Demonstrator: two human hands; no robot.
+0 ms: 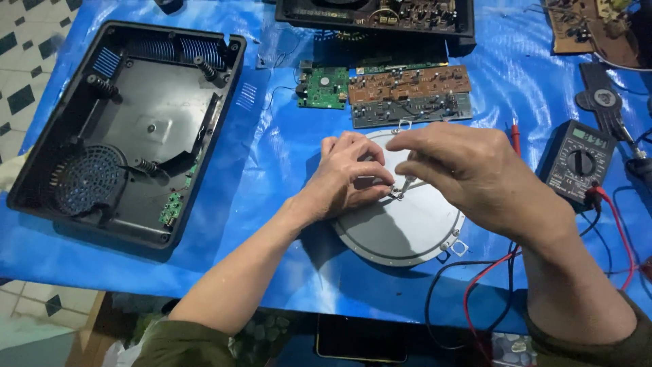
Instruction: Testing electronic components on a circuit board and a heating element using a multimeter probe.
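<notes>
A dark phone (361,338) lies at the table's near edge, on the blue tarp (278,170). Beyond it, near the middle, a round grey metal disc (407,228) lies flat, small tabs on its rim. The left hand (350,178) and right hand (468,170) meet over it, fingertips pinched together on thin metal leads (402,190) at its centre. A black multimeter (577,163) sits toward the right edge, an open black casing (129,122) at the left, circuit boards (407,95) toward the far edge.

Bare blue sheet (272,170) left of the hands; multimeter (576,163) and leads (489,278) crowd the right.
</notes>
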